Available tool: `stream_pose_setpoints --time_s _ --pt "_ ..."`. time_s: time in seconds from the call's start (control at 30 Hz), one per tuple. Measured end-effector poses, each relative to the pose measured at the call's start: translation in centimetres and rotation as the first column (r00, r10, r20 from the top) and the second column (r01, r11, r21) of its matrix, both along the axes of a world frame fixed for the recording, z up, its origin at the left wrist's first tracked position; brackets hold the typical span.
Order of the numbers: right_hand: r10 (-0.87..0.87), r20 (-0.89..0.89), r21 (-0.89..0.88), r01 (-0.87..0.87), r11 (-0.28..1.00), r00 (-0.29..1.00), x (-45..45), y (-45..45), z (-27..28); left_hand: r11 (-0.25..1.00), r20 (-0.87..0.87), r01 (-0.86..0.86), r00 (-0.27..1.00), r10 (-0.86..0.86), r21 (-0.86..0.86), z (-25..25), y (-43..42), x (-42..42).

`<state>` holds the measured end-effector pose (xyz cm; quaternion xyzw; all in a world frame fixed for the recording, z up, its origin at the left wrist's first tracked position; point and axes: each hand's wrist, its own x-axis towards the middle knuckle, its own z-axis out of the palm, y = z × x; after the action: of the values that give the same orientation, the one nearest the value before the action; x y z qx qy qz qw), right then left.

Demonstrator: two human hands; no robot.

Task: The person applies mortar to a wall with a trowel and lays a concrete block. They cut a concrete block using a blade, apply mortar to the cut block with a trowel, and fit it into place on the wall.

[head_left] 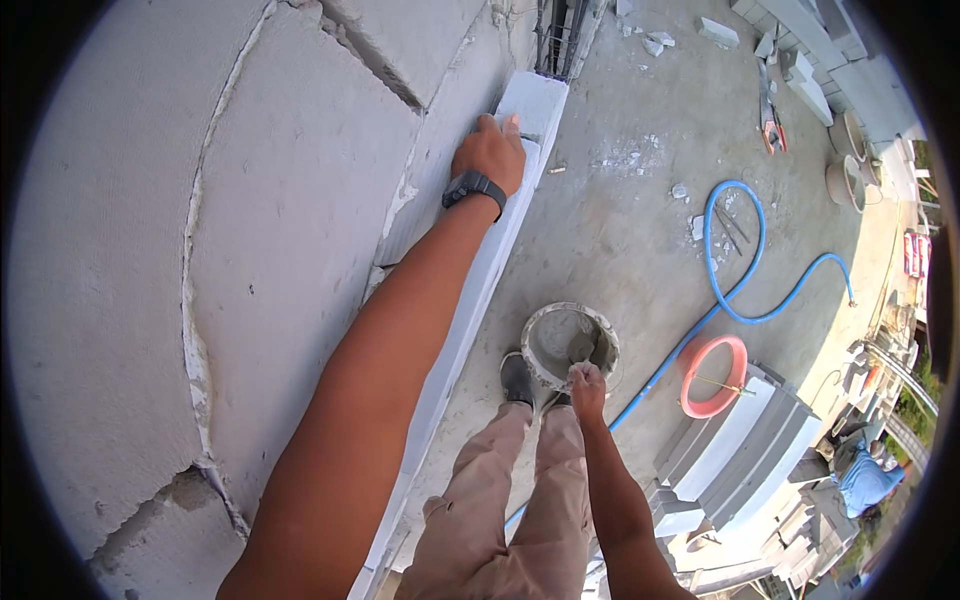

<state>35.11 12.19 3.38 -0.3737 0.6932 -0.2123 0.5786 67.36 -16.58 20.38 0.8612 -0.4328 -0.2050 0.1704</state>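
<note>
My left hand (490, 160), with a dark watch on its wrist, rests on top of the narrow wall at the upper middle. Its fingers are bent against the light grey block (535, 98) at the far end, close to a joint; part of them is hidden. Down by my boots stands a round mortar bucket (533, 342) with a grey-crusted rim. My right hand (587, 380) is closed at the bucket's near rim, around the handle of a trowel. The trowel's blade (581, 347) is inside the bucket, beside wet grey mortar (600, 350).
Large wall blocks (290, 190) with mortar joints fill the left side. A blue hose (735, 295) loops over the concrete floor, near a pink ring-shaped coil (742, 360) and stacked blocks (735, 440). Cutters (772, 130), buckets (846, 183) and rubble lie farther right.
</note>
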Motion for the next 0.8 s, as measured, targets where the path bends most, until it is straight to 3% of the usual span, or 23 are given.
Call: stream_pose_setpoints --time_s 0.2,0.47,0.53,0.6,0.73,0.8 --pt "-0.002 0.03 0.008 0.001 1.0 1.0 2.0 0.1 0.0 1.0 -0.01 0.01 1.0 -0.01 0.016 0.3 -0.1 0.0" --pt "0.094 -0.157 -0.129 -0.115 0.985 0.983 1.5 0.9 -2.2 0.998 0.036 0.062 0.997 -0.063 0.025 -0.8 -0.2 0.2" --pt "0.084 -0.182 -0.126 -0.108 0.986 0.98 1.6 0.5 -1.6 0.998 0.06 0.048 0.997 -0.045 -0.048 -0.9 -0.1 0.2" --pt "0.076 -0.202 -0.122 -0.102 0.987 0.977 1.7 0.1 -0.9 0.997 0.031 0.072 0.997 -0.072 -0.016 -0.9 -0.1 0.2" --pt "0.03 -0.235 -0.086 -0.051 0.995 0.972 1.8 0.7 -1.3 0.987 0.092 0.122 0.989 -0.112 -0.107 -1.0 0.0 0.1" --pt "0.008 -0.231 -0.116 -0.036 0.993 0.973 1.6 1.1 -2.1 0.925 0.127 0.201 0.978 -0.168 -0.323 -1.5 0.3 0.2"
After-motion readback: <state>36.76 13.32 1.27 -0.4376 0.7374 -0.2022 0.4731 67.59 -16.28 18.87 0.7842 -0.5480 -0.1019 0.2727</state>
